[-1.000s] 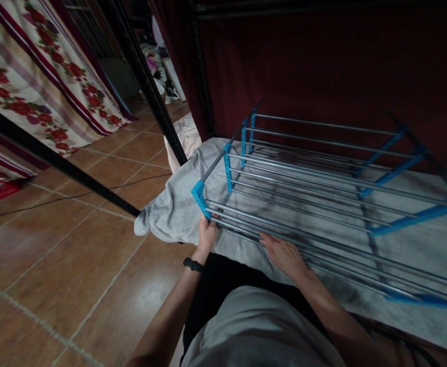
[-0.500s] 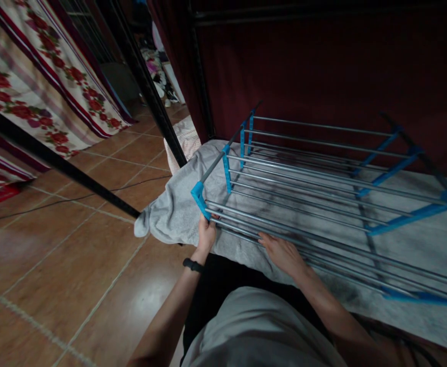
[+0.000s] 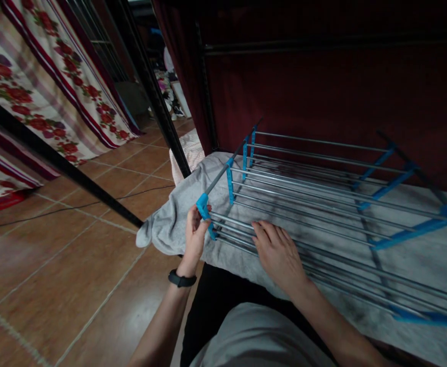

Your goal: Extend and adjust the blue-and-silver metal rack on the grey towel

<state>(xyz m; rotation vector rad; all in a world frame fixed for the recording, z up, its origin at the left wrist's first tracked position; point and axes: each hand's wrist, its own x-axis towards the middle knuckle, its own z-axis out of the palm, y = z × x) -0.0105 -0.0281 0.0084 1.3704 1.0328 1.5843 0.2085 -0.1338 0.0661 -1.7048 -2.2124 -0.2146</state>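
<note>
Rack [image 3: 315, 188]: silver-grey metal rods, bright blue plastic brackets [image 3: 204, 209], one dark grey side bar along its left edge. Blanket [image 3: 177, 219] under it: light grey, plain, darker mottled shadow streaks beneath the rods. Curtain [image 3: 55, 86] on the left: cream with red flowers and dark maroon stripes. Drape [image 3: 322, 86] behind the rack: deep maroon, plain. Frame poles [image 3: 147, 76]: black. Floor [image 3: 55, 265]: reddish-brown glossy tiles, pale grout lines, thin black cable [image 3: 74, 206] across it. Wristband [image 3: 181, 279]: black. Shirt [image 3: 257, 336]: light grey; trousers black. Cloth [image 3: 187, 153] by the blanket's far left corner: pale pinkish, fine check.
</note>
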